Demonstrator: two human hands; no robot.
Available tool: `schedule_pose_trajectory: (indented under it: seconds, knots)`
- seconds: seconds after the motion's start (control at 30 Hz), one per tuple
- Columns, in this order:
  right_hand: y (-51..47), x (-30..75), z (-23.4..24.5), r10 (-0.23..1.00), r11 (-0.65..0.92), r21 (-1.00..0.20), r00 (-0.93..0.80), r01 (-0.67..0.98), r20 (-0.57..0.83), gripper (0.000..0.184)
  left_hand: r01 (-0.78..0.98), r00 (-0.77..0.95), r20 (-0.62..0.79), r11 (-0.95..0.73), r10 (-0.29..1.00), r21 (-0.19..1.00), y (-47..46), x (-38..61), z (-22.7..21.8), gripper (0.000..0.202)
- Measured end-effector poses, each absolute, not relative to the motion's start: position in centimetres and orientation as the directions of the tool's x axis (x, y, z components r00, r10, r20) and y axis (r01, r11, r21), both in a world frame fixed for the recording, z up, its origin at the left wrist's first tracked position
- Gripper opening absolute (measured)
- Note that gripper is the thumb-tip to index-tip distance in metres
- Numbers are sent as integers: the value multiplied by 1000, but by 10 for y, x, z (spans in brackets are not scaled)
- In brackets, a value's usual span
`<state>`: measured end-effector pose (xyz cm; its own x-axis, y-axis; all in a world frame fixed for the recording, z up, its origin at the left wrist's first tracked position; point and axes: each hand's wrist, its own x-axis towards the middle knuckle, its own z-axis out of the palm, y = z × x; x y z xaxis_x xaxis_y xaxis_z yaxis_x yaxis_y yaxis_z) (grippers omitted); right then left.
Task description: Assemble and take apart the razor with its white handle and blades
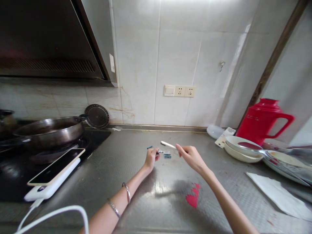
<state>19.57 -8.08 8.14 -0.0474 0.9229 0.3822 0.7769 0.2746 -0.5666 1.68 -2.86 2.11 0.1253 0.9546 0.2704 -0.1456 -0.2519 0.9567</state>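
My left hand is closed around a slim, small item whose dark and silvery end pokes out on the right. A short teal piece shows just beyond its fingers; whether it belongs to the held item I cannot tell. Between thumb and fingers of my right hand, a white pen-like stick points left over the counter. Small clear pieces with teal in them lie on the metal counter between the hands, close to the left fingertips.
On the left, a steel pan sits on the black stove, with a phone on a white power bank and a cable nearby. At right stand a red thermos jug, bowls, a plate and white paper.
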Motion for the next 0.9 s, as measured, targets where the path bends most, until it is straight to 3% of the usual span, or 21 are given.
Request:
schedule_pose_trajectory:
  seconds: [0.23,0.47,0.73,0.9]
  knots:
    - [-93,187,81,919,278,-414,-116,867,376,55,-170,108,239,-219,965,961,-25,19,16,38]
    - [-86,208,79,906,259,-337,-108,905,409,59,-168,109,312,-292,944,941,-27,18,16,42]
    - [-88,200,75,882,302,-380,-105,874,459,56,-147,126,268,-249,955,957,-31,22,13,41]
    - [-87,217,63,918,240,-551,-2,799,397,54,-229,107,292,-263,950,937,-28,21,16,45]
